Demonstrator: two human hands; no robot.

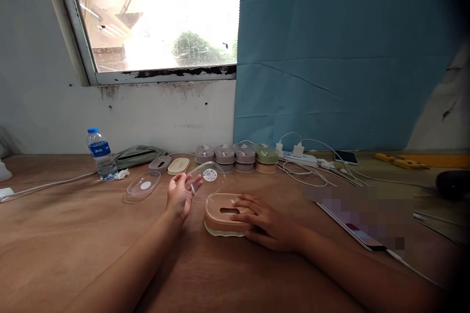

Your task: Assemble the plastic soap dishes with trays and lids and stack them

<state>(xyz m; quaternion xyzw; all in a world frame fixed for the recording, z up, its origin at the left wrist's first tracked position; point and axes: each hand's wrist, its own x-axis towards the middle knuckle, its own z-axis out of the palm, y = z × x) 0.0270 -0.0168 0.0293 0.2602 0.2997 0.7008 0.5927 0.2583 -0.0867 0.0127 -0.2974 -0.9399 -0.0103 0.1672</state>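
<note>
My left hand (181,194) pinches the edge of a clear oval plastic lid (216,187), which is tilted up and bears a round white sticker. Just to the right of the lid, a peach-coloured oval box (217,212) with a slot in its top and a pale bottom rim stands on the table. My right hand (262,222) grips this box at its right end, with several fingers over the top and the thumb at the near side. Another clear lid (135,189) with a white sticker lies left of my left hand.
Behind are a grey slotted cover (160,163), a cream one (178,166) and a row of oval boxes (224,159). A water bottle (102,154) and a green pouch (137,155) stand back left. A power strip (298,157), cables and a tablet-like device (348,227) occupy the right.
</note>
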